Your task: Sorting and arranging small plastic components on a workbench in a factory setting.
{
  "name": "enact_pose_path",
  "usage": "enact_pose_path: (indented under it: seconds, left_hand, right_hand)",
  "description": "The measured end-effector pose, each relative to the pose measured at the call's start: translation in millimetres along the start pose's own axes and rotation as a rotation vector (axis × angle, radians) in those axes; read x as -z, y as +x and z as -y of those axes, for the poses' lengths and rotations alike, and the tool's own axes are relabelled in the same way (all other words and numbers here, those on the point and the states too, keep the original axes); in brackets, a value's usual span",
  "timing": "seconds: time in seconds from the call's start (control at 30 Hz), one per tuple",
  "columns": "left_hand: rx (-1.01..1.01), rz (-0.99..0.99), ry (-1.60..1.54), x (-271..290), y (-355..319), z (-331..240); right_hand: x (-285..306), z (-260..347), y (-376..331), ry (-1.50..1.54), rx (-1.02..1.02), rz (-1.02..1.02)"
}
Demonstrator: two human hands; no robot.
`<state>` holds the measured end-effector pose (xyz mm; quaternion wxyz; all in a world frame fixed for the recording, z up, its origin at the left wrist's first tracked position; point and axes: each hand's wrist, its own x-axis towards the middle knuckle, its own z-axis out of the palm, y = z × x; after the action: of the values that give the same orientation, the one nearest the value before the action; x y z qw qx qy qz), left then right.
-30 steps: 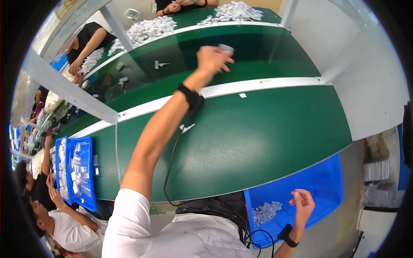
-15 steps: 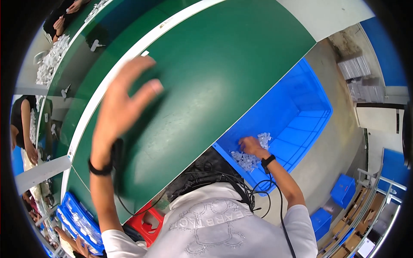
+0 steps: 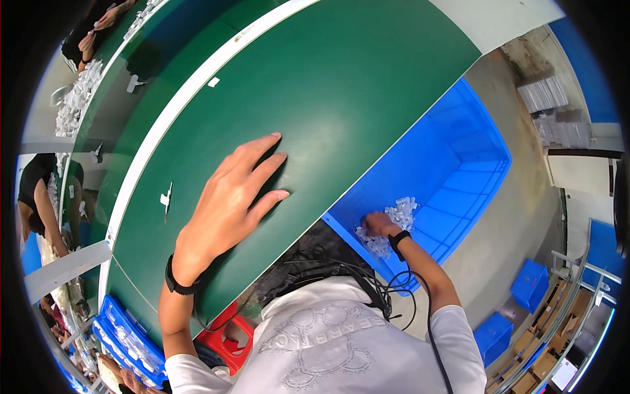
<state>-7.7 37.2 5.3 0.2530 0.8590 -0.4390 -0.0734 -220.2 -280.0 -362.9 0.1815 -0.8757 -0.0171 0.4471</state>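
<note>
Plainly, the two hands work apart: the right hand (image 3: 378, 225) is down inside a large blue bin (image 3: 472, 190), fingers curled among a loose heap of small whitish pieces (image 3: 401, 211). The heap lies under and around those fingers, spreading a little to their right along the bin floor; whether a piece is pinched in them cannot be told, since the fingertips are hidden. A black wristband (image 3: 398, 243) sits just behind this grip, and a thin black cable (image 3: 420, 289) curves past that forearm. Well to the left of it, the left hand (image 3: 236, 184) is released, thumb and fingers spread, palm down and low above or on a green tabletop (image 3: 315, 79); contact with the surface cannot be made out. Left of this hand, near the wrist, lies a slim white part (image 3: 167, 199), and farther off past the knuckles a small white scrap (image 3: 214, 82) rests beside a white rail (image 3: 141, 161). Across that rail from the left hand, a few more white parts lie scattered, with a heap of white pieces (image 3: 75, 98) beyond and a co-worker's hands (image 3: 98, 29) farther up. Below the left wrist and to its left is a blue tray (image 3: 128, 341) of pale items; below and to its right, a red stool (image 3: 230, 341) shows past the table edge.
</note>
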Motion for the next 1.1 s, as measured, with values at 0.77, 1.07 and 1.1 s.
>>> enact_pose_path:
  seconds: [0.77, 1.07, 1.1]
  left_hand:
    - [0.102, 0.086, -0.645, -13.8, 20.4, -48.4]
    - [0.359, 0.223, -1.224, -23.8, 22.2, -56.4]
    - [0.346, 0.181, -1.234, -18.7, 19.1, -50.8]
  right_hand:
    - [227.2, 101.9, -211.5, 0.833, 0.47, -0.757]
    - [247.4, 183.1, -221.2, 0.32, 0.903, -1.232]
    - [246.6, 186.5, -222.2, 0.405, 0.828, -1.267]
